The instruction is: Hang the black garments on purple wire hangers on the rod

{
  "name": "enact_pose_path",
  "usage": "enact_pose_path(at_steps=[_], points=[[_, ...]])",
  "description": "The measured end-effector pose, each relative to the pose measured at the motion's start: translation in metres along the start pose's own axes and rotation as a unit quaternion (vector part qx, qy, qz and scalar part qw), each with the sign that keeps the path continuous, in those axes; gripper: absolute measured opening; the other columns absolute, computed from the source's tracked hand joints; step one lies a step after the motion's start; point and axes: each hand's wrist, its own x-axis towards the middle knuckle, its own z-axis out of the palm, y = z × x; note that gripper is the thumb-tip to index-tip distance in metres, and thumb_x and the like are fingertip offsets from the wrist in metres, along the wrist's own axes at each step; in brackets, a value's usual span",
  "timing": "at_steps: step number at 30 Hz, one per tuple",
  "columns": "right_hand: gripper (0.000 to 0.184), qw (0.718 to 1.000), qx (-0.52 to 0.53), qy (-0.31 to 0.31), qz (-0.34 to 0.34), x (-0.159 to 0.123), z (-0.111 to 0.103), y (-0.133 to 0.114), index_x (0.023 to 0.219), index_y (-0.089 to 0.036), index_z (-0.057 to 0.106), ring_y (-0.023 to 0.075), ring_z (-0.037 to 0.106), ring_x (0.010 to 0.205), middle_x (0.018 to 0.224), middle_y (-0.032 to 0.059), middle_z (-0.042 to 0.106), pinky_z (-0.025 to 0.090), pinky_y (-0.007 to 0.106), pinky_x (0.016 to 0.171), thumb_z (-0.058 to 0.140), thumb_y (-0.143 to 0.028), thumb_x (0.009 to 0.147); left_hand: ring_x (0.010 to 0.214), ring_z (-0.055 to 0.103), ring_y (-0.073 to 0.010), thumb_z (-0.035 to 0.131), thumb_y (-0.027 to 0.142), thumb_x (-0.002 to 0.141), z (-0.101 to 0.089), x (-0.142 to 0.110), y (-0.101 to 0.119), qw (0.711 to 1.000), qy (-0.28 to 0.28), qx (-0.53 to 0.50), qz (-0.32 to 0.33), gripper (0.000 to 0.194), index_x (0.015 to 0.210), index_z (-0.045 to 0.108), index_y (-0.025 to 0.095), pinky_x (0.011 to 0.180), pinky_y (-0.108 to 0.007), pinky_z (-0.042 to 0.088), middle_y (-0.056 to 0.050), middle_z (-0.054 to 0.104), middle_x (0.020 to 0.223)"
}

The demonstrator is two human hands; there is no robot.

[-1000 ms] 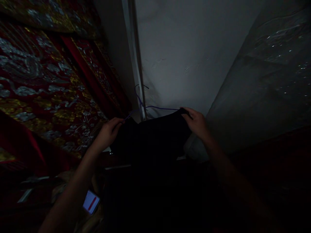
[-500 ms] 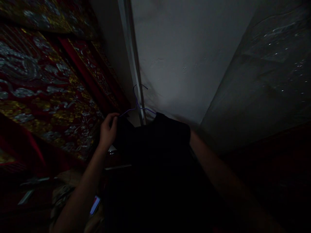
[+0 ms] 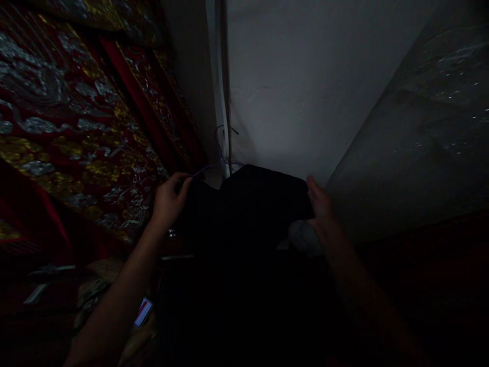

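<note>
A black short-sleeved shirt [image 3: 252, 209] hangs on a thin purple wire hanger [image 3: 222, 153], whose hook sits at a pale upright strip [image 3: 219, 76] in front of the wall. My left hand [image 3: 170, 199] pinches the shirt's left shoulder near the end of the hanger. At the right sleeve, my right hand [image 3: 320, 201] grips the edge of the cloth, its thumb below and its fingers above. The lower part of the shirt is lost in the dark.
Red cloth with gold and silver embroidery [image 3: 76, 122] covers the left side. Beyond the shirt is a grey wall [image 3: 305, 66], with a shiny plastic-like sheet [image 3: 431, 117] to its right. A lit phone-like object [image 3: 143, 312] lies low on the left, by my forearm.
My right hand, earlier hidden behind the sleeve, now shows at its outer edge and has drawn the sleeve out to the right. My left hand keeps its hold.
</note>
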Motion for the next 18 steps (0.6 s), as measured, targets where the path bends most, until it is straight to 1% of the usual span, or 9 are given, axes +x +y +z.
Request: enact_pose_path(at_steps=[4, 7, 8, 10, 12, 13, 14, 16, 18], points=[[0.062, 0.999, 0.037, 0.023, -0.008, 0.011, 0.012, -0.039, 0.117, -0.019, 0.069, 0.0311, 0.072, 0.099, 0.090, 0.0105, 0.075, 0.057, 0.042, 0.082, 0.049, -0.070, 0.089, 0.091, 0.067, -0.0203, 0.049, 0.043, 0.097, 0.001, 0.010, 0.005, 1.000, 0.025, -0.002, -0.003, 0.032, 0.106, 0.068, 0.018, 0.083, -0.027, 0.048, -0.005, 0.073, 0.100], [0.059, 0.997, 0.064, -0.043, -0.021, 0.004, 0.029, -0.060, 0.110, -0.019, 0.072, 0.0288, 0.073, 0.092, 0.086, 0.0091, 0.075, 0.057, 0.039, 0.078, 0.055, -0.071, 0.087, 0.083, 0.064, -0.0192, 0.051, 0.043, 0.096, -0.002, 0.013, 0.002, 0.999, 0.034, 0.007, -0.013, 0.030, 0.100, 0.067, 0.018, 0.077, -0.027, 0.046, -0.004, 0.071, 0.091], [0.058, 0.992, 0.072, -0.096, -0.024, -0.002, 0.033, -0.063, 0.107, -0.019, 0.073, 0.0280, 0.073, 0.090, 0.086, 0.0087, 0.075, 0.057, 0.038, 0.077, 0.059, -0.071, 0.084, 0.078, 0.062, -0.0185, 0.050, 0.043, 0.096, -0.003, 0.011, 0.000, 0.999, 0.029, 0.005, -0.018, 0.030, 0.096, 0.066, 0.018, 0.073, -0.027, 0.045, -0.003, 0.069, 0.086], [0.062, 0.957, 0.075, -0.279, -0.017, -0.016, 0.038, -0.066, 0.103, -0.018, 0.076, 0.0271, 0.073, 0.088, 0.090, 0.0100, 0.076, 0.057, 0.037, 0.078, 0.062, -0.073, 0.081, 0.072, 0.059, -0.0174, 0.046, 0.042, 0.098, -0.003, 0.005, -0.005, 0.999, 0.009, -0.016, -0.030, 0.032, 0.090, 0.065, 0.018, 0.068, -0.027, 0.043, -0.002, 0.064, 0.077], [0.067, 0.875, 0.062, -0.481, 0.013, -0.028, 0.041, -0.060, 0.107, -0.015, 0.076, 0.0266, 0.073, 0.088, 0.093, 0.0124, 0.077, 0.055, 0.038, 0.082, 0.056, -0.075, 0.083, 0.072, 0.059, -0.0176, 0.043, 0.043, 0.099, 0.002, -0.006, -0.005, 0.997, -0.026, -0.058, -0.037, 0.035, 0.087, 0.065, 0.018, 0.067, -0.028, 0.043, -0.002, 0.063, 0.076], [0.067, 0.839, 0.046, -0.541, 0.031, -0.032, 0.043, -0.052, 0.110, -0.014, 0.074, 0.0259, 0.073, 0.089, 0.093, 0.0128, 0.077, 0.055, 0.039, 0.085, 0.053, -0.074, 0.086, 0.075, 0.060, -0.0183, 0.044, 0.044, 0.099, 0.006, -0.012, -0.002, 0.995, -0.048, -0.078, -0.033, 0.035, 0.088, 0.065, 0.018, 0.069, -0.028, 0.044, -0.003, 0.064, 0.078], [0.064, 0.828, 0.024, -0.558, 0.043, -0.034, 0.047, -0.043, 0.113, -0.014, 0.073, 0.0250, 0.072, 0.089, 0.093, 0.0125, 0.077, 0.054, 0.039, 0.087, 0.052, -0.070, 0.089, 0.079, 0.061, -0.0191, 0.046, 0.045, 0.098, 0.011, -0.019, 0.003, 0.993, -0.070, -0.093, -0.021, 0.034, 0.088, 0.065, 0.019, 0.073, -0.029, 0.045, -0.004, 0.065, 0.081], [0.052, 0.880, -0.032, -0.473, 0.034, -0.035, 0.057, -0.017, 0.117, -0.016, 0.069, 0.0232, 0.071, 0.093, 0.097, 0.0109, 0.076, 0.053, 0.040, 0.091, 0.055, -0.060, 0.093, 0.087, 0.062, -0.0207, 0.048, 0.046, 0.098, 0.022, -0.030, 0.020, 0.985, -0.122, -0.118, 0.023, 0.034, 0.087, 0.066, 0.019, 0.082, -0.032, 0.047, -0.005, 0.067, 0.086], [0.048, 0.946, -0.084, -0.313, -0.023, -0.030, 0.070, 0.013, 0.123, -0.019, 0.065, 0.0245, 0.067, 0.106, 0.115, 0.0119, 0.072, 0.050, 0.043, 0.098, 0.061, -0.054, 0.090, 0.094, 0.062, -0.0220, 0.044, 0.047, 0.099, 0.034, -0.037, 0.043, 0.968, -0.177, -0.163, 0.071, 0.038, 0.087, 0.067, 0.019, 0.089, -0.035, 0.047, -0.007, 0.068, 0.090]])
